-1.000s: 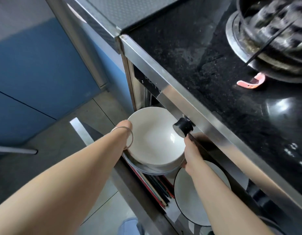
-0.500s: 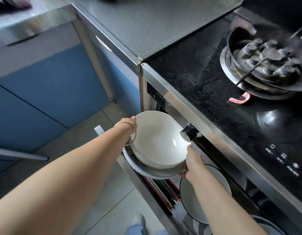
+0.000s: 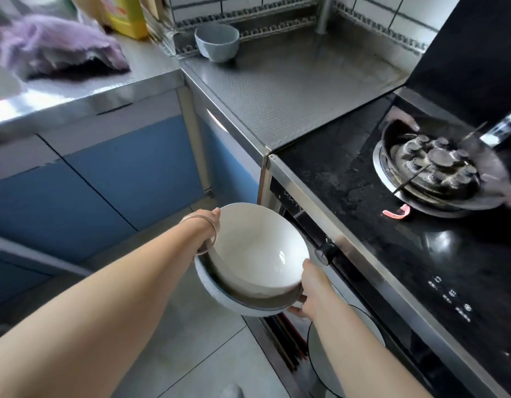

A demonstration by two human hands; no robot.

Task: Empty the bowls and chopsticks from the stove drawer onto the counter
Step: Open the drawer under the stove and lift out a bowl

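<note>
**Stacked bowls held in both hands, above the open stove drawer**

Two nested bowls carried in the air just in front of the stove: a white bowl [image 3: 257, 248] sitting inside a wider grey bowl [image 3: 234, 300] with a pale outer wall. Left hand [image 3: 209, 225] gripping the far left rim of the stack, fingers mostly hidden behind the bowls, a thin silver bangle [image 3: 204, 229] around the wrist. Right hand [image 3: 307, 291] clamped on the near right rim, thumb over the top edge, fingers curled underneath the grey bowl. Stack tilted slightly toward the camera.

Below and to the right, the stove drawer [image 3: 277, 349] pulled open, with a white plate [image 3: 340, 349] rimmed in black lying flat inside and a bundle of dark and red chopsticks [image 3: 285, 343] along its left edge. A black knob [image 3: 324, 254] on the stove front just beside the white bowl's rim.

Further back, a steel counter [image 3: 291, 90] with a small grey-blue bowl [image 3: 217, 43] resting at its rear corner. On the black cooktop [image 3: 349, 196], a dark pan [image 3: 438, 168] over the burner and a pink clip [image 3: 396, 214] lying just in front of it.
</note>
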